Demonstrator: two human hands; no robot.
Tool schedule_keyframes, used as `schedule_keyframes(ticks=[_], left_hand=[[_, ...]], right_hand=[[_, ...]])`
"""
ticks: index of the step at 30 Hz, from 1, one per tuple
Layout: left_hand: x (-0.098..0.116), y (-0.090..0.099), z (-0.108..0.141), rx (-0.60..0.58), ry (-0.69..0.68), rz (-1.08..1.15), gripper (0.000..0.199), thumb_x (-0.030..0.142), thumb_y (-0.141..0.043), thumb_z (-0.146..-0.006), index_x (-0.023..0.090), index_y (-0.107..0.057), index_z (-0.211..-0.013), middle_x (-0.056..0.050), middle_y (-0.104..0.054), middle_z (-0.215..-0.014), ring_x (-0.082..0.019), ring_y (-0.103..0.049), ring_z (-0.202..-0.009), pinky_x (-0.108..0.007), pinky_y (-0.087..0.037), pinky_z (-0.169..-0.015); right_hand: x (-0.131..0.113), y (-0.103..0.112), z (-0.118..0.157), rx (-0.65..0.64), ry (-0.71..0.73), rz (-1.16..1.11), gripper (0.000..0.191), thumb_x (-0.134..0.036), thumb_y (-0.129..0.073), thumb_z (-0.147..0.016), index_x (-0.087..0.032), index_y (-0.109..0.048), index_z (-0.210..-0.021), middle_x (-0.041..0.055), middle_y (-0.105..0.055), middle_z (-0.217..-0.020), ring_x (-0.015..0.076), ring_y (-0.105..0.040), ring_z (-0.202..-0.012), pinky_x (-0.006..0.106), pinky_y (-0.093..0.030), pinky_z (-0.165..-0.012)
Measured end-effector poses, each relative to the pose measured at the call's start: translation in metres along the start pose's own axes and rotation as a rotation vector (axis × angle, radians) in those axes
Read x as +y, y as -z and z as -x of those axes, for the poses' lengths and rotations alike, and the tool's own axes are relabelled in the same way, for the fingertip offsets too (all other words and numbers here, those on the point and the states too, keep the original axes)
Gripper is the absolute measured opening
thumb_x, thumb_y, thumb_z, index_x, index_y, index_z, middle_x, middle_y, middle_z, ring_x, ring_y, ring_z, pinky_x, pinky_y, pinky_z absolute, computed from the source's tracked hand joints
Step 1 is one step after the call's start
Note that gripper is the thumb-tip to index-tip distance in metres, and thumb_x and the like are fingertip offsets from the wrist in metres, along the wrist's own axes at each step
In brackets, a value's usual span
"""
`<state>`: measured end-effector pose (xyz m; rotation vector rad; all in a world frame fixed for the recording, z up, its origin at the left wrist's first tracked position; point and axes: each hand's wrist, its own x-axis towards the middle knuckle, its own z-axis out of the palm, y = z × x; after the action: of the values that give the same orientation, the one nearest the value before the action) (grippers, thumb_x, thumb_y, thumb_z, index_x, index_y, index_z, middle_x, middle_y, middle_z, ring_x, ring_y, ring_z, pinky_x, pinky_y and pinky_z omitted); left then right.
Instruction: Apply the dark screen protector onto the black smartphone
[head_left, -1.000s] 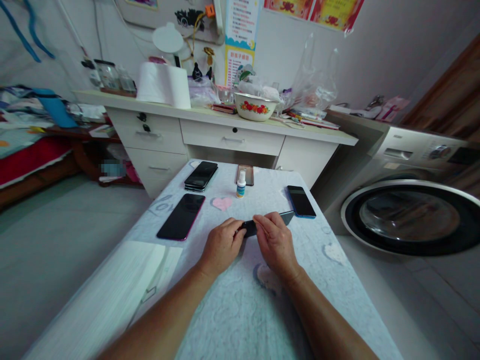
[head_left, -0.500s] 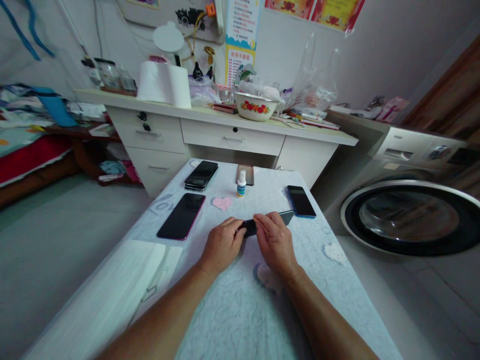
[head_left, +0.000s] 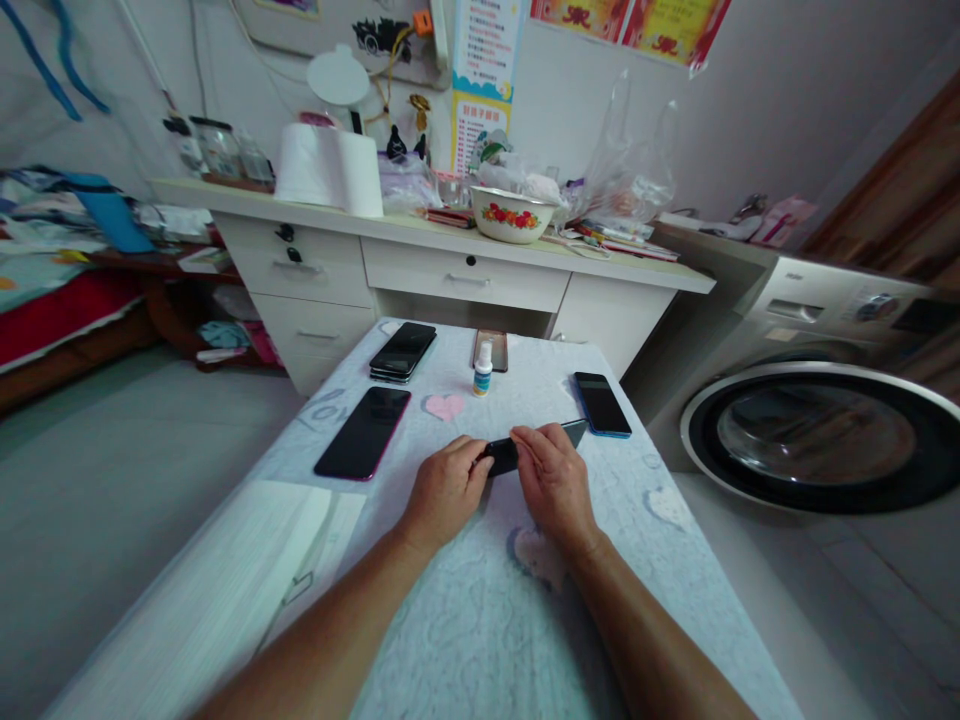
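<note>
Over the middle of the table, a dark phone (head_left: 502, 457) is tilted on its long edge between my hands. My left hand (head_left: 448, 487) is closed on its left end, thumb in front and fingers behind. The fingers of my right hand (head_left: 553, 474) are pinched together on the near upper edge of the phone and cover part of it. The phone's right end shows beyond that hand as a greyish strip. Whether a thin film is also between the right fingertips I cannot tell.
A pink-edged phone (head_left: 364, 433) lies left, a stack of phones (head_left: 403, 350) behind it. A small spray bottle (head_left: 482, 368) stands by a brownish phone case (head_left: 501, 342). A blue-edged phone (head_left: 603, 404) lies right. A desk (head_left: 465, 278) and washing machine (head_left: 825, 300) border the table.
My right hand has slid slightly to the right along the phone, and a little more of the dark surface shows between the hands. My left hand has stayed in place.
</note>
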<state>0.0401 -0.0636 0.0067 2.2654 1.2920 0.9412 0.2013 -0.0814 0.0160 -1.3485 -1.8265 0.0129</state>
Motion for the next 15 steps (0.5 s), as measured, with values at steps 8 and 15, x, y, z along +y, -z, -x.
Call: schedule_keyframes(ticks=[8, 15], left_hand=[[-0.0013, -0.0002, -0.0001, 0.000, 0.001, -0.020, 0.016, 0.019, -0.043, -0.090, 0.019, -0.058, -0.083, -0.004, -0.062, -0.084, -0.018, -0.059, -0.080, -0.027, -0.042, -0.069], [-0.0005, -0.0003, -0.0004, -0.003, 0.000, -0.020, 0.017, 0.019, -0.043, -0.090, 0.019, -0.058, -0.083, -0.004, -0.062, -0.083, -0.018, -0.059, -0.079, -0.027, -0.043, -0.069]], right_hand=[[0.0090, 0.0022, 0.0006, 0.046, -0.032, 0.046, 0.025, -0.018, -0.046, -0.091, -0.017, -0.065, -0.106, 0.0047, -0.057, -0.086, 0.0134, -0.058, -0.075, 0.025, -0.048, -0.073], [0.0073, 0.0019, 0.0002, 0.043, -0.013, 0.053, 0.025, -0.017, -0.045, -0.091, -0.018, -0.065, -0.107, 0.0049, -0.057, -0.086, 0.0136, -0.058, -0.075, 0.025, -0.048, -0.072]])
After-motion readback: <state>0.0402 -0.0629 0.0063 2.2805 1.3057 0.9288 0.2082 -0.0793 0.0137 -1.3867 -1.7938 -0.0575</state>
